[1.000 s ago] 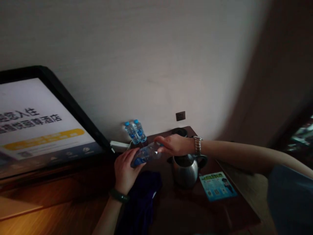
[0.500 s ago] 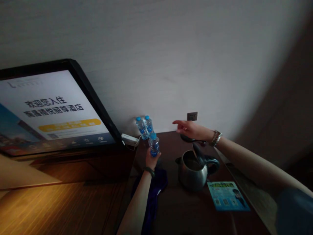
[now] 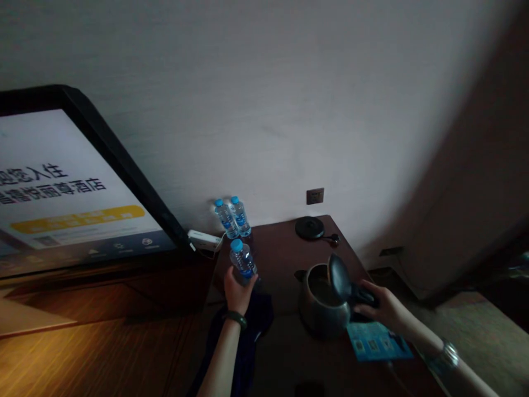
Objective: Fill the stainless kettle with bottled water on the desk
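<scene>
My left hand (image 3: pixel 236 291) is wrapped round the lower part of a small clear water bottle (image 3: pixel 243 260) with a blue cap and blue label, held upright over the dark wooden table (image 3: pixel 285 259). My right hand (image 3: pixel 382 307) grips the black handle of a steel kettle (image 3: pixel 324 298) that stands on the table with its lid tipped up. The kettle's round black base (image 3: pixel 309 227) lies apart from it, near the wall.
Two more blue-capped bottles (image 3: pixel 231 216) stand at the table's back left by the wall. A dark blue cloth (image 3: pixel 252 331) lies below my left hand, a blue leaflet (image 3: pixel 378 342) beside the kettle. A lit television (image 3: pixel 70 193) fills the left; a wall socket (image 3: pixel 314 195) sits above the base.
My right hand came back from the kettle base near the wall and took the kettle's handle. My left hand stayed on the bottle, now upright and capped.
</scene>
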Motion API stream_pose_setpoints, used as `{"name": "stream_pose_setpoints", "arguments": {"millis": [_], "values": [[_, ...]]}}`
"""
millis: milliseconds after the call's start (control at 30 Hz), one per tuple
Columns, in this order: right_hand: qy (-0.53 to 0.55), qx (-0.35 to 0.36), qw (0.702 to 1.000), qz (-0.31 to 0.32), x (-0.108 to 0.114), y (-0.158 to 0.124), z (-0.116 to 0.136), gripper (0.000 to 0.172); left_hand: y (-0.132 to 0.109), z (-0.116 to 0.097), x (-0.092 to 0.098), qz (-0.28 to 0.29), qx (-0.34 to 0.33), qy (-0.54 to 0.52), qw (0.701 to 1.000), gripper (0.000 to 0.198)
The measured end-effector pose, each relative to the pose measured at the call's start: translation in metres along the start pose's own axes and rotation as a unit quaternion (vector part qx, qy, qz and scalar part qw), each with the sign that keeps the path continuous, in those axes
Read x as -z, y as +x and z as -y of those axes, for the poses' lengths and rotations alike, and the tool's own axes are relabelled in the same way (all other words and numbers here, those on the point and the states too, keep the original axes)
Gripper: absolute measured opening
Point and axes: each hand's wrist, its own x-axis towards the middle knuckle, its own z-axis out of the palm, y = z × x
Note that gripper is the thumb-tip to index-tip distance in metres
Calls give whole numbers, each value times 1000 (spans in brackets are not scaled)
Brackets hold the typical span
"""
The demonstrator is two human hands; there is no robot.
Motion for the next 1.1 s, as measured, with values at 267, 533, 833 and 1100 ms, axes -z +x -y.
{"name": "stream_pose_setpoints", "arguments": {"millis": [267,533,833,1100], "values": [[55,-27,998,15,4,-20,-10,44,-24,-54,-57,280,-15,37,959,24],[86,-24,996,-5,-4,-19,-5,45,42,-45,-151,309,-38,187,932,19],[108,-45,993,-15,-8,-23,-5,40,42,-50,-158,331,-69,263,904,10],[131,-53,990,-24,-14,-16,-3,36,40,-58,-154,349,-96,339,869,25]]}}
